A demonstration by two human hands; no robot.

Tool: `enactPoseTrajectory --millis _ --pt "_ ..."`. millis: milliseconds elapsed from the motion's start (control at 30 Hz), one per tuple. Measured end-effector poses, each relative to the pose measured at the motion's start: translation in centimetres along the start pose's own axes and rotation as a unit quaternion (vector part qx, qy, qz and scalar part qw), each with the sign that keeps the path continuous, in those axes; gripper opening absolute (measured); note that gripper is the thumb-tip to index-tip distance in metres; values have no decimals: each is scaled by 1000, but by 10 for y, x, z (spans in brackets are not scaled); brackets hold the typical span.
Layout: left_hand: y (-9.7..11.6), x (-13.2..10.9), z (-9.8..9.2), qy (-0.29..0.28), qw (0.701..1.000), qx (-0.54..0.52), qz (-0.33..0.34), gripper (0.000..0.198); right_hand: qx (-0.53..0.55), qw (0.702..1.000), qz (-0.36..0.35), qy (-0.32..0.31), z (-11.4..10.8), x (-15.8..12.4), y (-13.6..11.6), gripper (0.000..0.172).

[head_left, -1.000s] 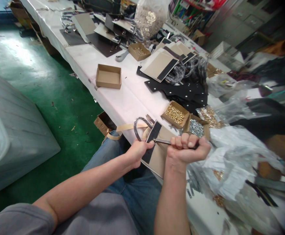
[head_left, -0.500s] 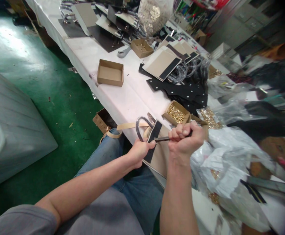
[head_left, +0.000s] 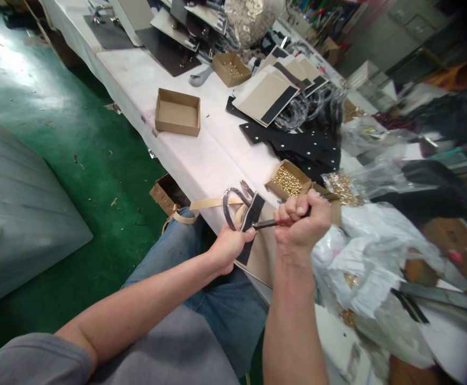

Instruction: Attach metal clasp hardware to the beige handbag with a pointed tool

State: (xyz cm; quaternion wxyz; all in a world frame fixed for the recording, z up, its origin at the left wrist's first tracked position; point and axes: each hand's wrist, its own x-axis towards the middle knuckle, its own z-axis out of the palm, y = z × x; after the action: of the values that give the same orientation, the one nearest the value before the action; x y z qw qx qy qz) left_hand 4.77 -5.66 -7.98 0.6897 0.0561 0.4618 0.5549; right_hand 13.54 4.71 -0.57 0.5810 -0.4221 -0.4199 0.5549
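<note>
Right at the tip of the left thumb, the tool (head_left: 266, 223) meets the black strip (head_left: 252, 214) on the panel (head_left: 263, 251), as it did a second ago. What has changed is the right hand (head_left: 302, 220): its fist has rolled over and come in toward the left thumb, and it now hides most of the second box behind its knuckles. Since the tip has stayed put, I'd judge this a turn of the tool at one spot — the work has not moved along the strip.

The right fingers are curled tight round the tool's grip, with no gap showing. The left hand (head_left: 228, 248) pinches the panel's edge, thumb flat on the strip; its fingers underneath are hidden. Just past the left knuckles curves the loop (head_left: 226, 208), with the tape (head_left: 207, 203) beside it. Beyond the right fist sits the box of gold pieces (head_left: 288, 181).
</note>
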Motion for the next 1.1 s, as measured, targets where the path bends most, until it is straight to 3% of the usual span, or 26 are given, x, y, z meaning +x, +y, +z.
enactPoseTrajectory --millis 200,433,533,700,867,1100 --pt "0 0 -1 3 999 -16 -39 7 -31 999 -12 -11 16 -4 2 53" --pt "1 0 -2 -10 999 -9 -31 7 -46 999 -23 2 26 -7 5 57" --pt "3 -1 -3 -15 999 -16 -47 11 -41 998 -39 7 26 -8 5 58" --pt "5 -4 -2 -25 998 -15 -60 14 -16 999 -16 -35 17 -10 -9 55" --pt "8 -8 0 -19 997 -29 -62 26 -12 997 -66 -29 16 -15 -21 52" --pt "5 -7 -2 -41 993 -73 -86 27 5 999 -46 4 22 -21 -3 54"
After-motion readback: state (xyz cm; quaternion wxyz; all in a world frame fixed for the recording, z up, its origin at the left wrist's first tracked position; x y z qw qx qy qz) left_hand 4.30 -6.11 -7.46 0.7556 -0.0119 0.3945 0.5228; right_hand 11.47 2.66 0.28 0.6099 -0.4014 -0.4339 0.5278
